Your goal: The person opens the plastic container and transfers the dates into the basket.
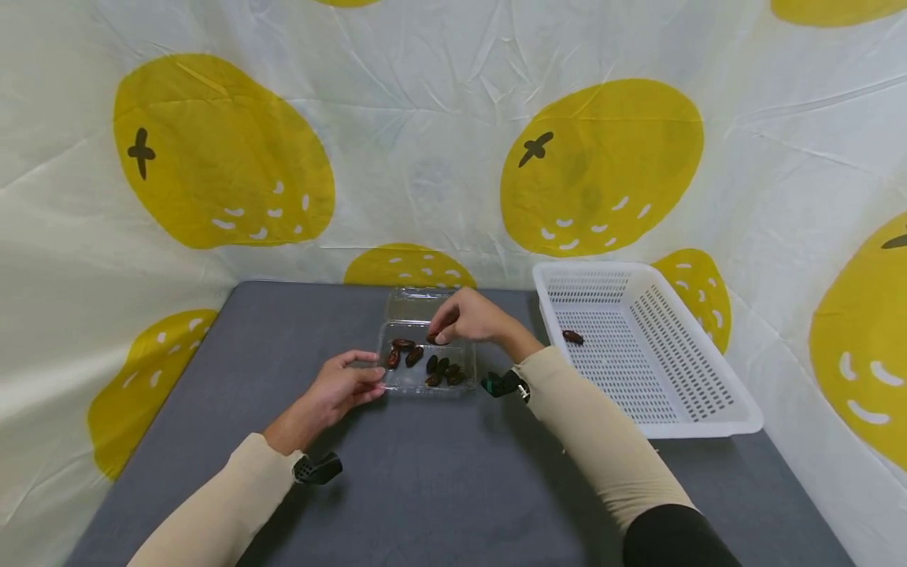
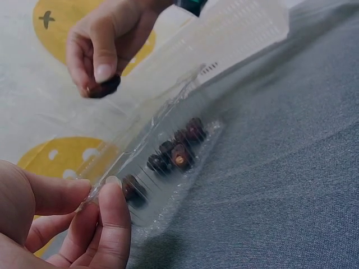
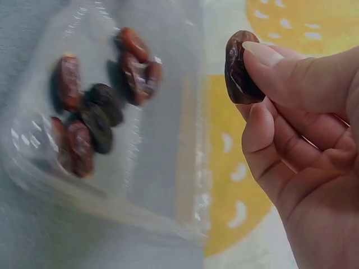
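Observation:
A clear plastic clamshell box (image 1: 407, 389) stands on the table with its lid (image 1: 414, 307) tipped back. Several brown dates lie inside: a reddish group (image 1: 393, 358) at the left and a darker cluster (image 1: 442, 365) nearer the front right. My left hand (image 1: 342, 387) pinches the box's left rim between thumb and fingers, as the left wrist view shows. Above the box, my right hand (image 1: 471, 316) holds one wrinkled dark date (image 3: 241, 70) between thumb and fingertips. That date is clear of the others in both wrist views.
To the right stands a white perforated plastic basket (image 1: 708, 431) with a single date (image 1: 573, 337) near its left side. The grey table (image 1: 439, 488) backs onto a white curtain (image 1: 425, 157) printed with yellow fruit.

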Demonstrator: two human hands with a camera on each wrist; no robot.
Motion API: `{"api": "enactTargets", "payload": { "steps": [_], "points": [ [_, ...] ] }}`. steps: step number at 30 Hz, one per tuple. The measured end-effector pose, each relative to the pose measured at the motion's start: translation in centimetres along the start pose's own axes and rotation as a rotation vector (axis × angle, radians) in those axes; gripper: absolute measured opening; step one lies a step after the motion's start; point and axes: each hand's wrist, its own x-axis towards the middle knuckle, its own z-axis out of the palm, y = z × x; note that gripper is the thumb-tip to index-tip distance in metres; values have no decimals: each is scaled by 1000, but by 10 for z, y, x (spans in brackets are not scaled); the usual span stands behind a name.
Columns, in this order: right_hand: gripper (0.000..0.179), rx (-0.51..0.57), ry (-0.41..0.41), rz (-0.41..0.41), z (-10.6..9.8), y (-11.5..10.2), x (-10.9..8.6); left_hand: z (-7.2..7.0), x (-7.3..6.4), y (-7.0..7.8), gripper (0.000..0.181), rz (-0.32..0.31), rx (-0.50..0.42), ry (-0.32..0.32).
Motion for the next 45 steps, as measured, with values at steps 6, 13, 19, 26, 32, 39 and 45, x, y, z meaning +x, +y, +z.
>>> {"api": "enactTargets", "payload": {
  "steps": [6, 13, 19, 26, 32, 39, 45],
  "points": [
    [14, -37, 28, 36, -23, -1, -9, 0, 2, 0, 46, 7, 2, -5],
    [14, -14, 54, 40, -43, 1, -19, 0, 2, 1, 45, 7, 3, -1],
    [15, -13, 83, 48, -57, 5, -26, -1, 2, 1, 45, 12, 12, 5],
    [14, -42, 123, 85, -71, 7, -39, -1, 2, 2, 46, 7, 17, 6],
    [13, -58, 156, 94, -83, 17, -48, -1, 1, 3, 46, 5, 23, 10],
    [15, -67, 194, 131, -96, 30, -64, 0, 0, 4, 47, 4, 26, 5],
    [15, -59, 221, 162, -105, 38, -74, 0, 1, 4, 47, 0, 29, 6]
  ]
}}
